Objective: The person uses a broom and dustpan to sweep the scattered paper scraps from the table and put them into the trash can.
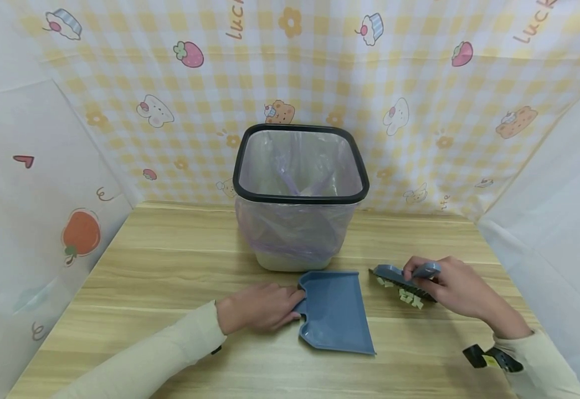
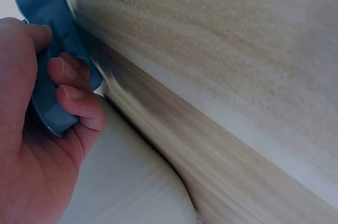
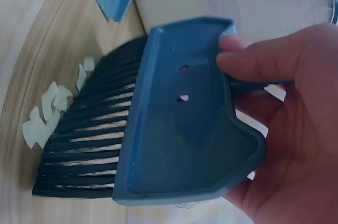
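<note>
My left hand (image 1: 262, 306) grips the short handle of a blue dustpan (image 1: 337, 310), which lies flat on the table with its wide lip facing right. The left wrist view shows the fingers curled round that handle (image 2: 55, 113). To the right, my right hand (image 1: 456, 285) holds a blue hand brush (image 3: 179, 113) by its handle, dark bristles (image 3: 90, 129) down on the wood. Several small pale yellow-green paper scraps (image 1: 409, 297) lie along the bristles, on the side toward me. A gap of bare wood separates brush and dustpan.
Behind the dustpan stands a bin (image 1: 294, 260) with a black rim (image 1: 302, 198) and a translucent purple liner bag (image 1: 294, 227). A yellow checked cloth (image 1: 195, 111) hangs at the table's back edge. White sheets (image 1: 569, 183) close off both sides of the wood-grain table (image 1: 170, 260).
</note>
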`<state>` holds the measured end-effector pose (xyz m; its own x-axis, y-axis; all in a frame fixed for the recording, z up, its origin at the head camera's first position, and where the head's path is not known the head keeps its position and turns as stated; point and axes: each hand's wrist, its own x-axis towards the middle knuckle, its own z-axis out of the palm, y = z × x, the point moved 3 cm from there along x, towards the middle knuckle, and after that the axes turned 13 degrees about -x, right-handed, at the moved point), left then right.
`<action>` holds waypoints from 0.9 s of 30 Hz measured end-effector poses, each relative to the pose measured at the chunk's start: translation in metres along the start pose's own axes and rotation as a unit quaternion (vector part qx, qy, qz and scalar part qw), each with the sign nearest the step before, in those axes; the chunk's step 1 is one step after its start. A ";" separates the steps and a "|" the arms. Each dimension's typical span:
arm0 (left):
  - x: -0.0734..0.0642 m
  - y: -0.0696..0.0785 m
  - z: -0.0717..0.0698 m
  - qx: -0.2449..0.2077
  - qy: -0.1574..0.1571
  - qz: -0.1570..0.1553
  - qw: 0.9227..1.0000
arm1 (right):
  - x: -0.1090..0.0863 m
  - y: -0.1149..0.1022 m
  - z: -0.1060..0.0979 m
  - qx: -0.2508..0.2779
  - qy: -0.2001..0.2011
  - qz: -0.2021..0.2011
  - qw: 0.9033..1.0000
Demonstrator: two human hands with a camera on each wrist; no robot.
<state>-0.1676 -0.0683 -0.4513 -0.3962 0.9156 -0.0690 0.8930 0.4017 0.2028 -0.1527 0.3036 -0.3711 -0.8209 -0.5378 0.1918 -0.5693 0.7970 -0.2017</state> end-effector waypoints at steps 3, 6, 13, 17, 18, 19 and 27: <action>0.000 0.000 -0.001 -0.002 -0.001 0.000 1.000 | -0.002 -0.002 -0.001 0.022 -0.015 -0.023 0.999; 0.000 0.000 -0.001 -0.005 -0.004 -0.003 1.000 | -0.003 -0.004 -0.002 0.048 -0.027 -0.048 0.997; 0.001 0.000 0.000 -0.006 -0.007 -0.009 1.000 | -0.008 -0.009 -0.008 0.066 -0.032 -0.079 0.994; 0.001 0.000 0.000 -0.006 -0.006 -0.007 1.000 | -0.013 -0.008 -0.013 0.000 0.019 -0.052 0.998; 0.000 0.000 0.000 -0.006 -0.004 -0.006 1.000 | -0.014 -0.007 -0.014 -0.019 0.035 -0.043 0.998; 0.000 0.001 0.000 -0.007 -0.003 -0.005 1.000 | -0.016 -0.006 -0.014 -0.040 0.051 -0.034 0.997; 0.000 0.000 -0.001 -0.008 0.002 -0.002 1.000 | -0.029 0.002 -0.015 -0.137 0.099 0.032 0.985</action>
<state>-0.1674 -0.0685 -0.4503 -0.4011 0.9137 -0.0655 0.8878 0.4053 0.2180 -0.1295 0.3249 -0.3630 -0.8140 -0.4424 0.3766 -0.4615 0.8861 0.0432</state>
